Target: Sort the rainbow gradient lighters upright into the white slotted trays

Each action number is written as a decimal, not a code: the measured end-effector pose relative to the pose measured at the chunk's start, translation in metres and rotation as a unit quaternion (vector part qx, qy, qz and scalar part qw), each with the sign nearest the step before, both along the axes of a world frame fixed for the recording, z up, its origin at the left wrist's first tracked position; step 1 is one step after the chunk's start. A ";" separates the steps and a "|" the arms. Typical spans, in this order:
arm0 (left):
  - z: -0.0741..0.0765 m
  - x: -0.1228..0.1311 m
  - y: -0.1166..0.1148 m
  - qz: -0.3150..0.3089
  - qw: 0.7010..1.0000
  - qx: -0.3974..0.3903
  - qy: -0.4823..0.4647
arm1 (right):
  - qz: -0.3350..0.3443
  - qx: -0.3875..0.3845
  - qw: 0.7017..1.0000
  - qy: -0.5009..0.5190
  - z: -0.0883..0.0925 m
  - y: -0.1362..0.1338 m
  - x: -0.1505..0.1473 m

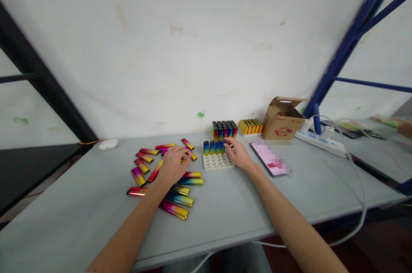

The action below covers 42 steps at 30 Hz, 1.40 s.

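Tray just right of loose lighters: left hand draped over those, right hand at upright row, neither grip readable.

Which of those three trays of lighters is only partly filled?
The white tray beside the right hand: only its back row holds upright lighters, the other holes empty. The multicoloured tray and yellow tray behind it look full.

The camera sits on my head, looking forward and down at the desk, close up.
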<state>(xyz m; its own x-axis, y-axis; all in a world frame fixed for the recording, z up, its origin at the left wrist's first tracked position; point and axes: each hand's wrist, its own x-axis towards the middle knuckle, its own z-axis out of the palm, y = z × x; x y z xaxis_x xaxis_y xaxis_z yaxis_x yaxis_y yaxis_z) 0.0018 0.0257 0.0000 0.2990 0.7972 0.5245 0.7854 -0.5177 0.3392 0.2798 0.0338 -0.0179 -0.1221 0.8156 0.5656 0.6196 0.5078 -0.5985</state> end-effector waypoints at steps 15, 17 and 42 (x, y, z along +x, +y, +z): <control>-0.007 -0.020 0.009 0.125 0.985 -0.004 0.115 | 0.091 -0.177 0.973 -0.121 0.013 -0.005 0.018; -0.006 -0.018 0.008 0.123 0.986 -0.013 0.115 | 0.091 -0.191 0.967 -0.140 0.012 -0.004 0.019; -0.003 -0.011 0.004 0.065 0.998 -0.009 0.004 | 0.077 -0.164 0.967 -0.179 0.003 -0.004 0.011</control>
<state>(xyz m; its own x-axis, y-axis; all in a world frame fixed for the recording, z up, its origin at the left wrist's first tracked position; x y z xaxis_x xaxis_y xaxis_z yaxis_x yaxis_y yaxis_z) -0.0095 0.0301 -0.0033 0.1968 0.8385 0.5080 0.8484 -0.4053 0.3404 0.2907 0.0296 -0.0148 -0.3967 0.9004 0.1789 0.7494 0.4302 -0.5033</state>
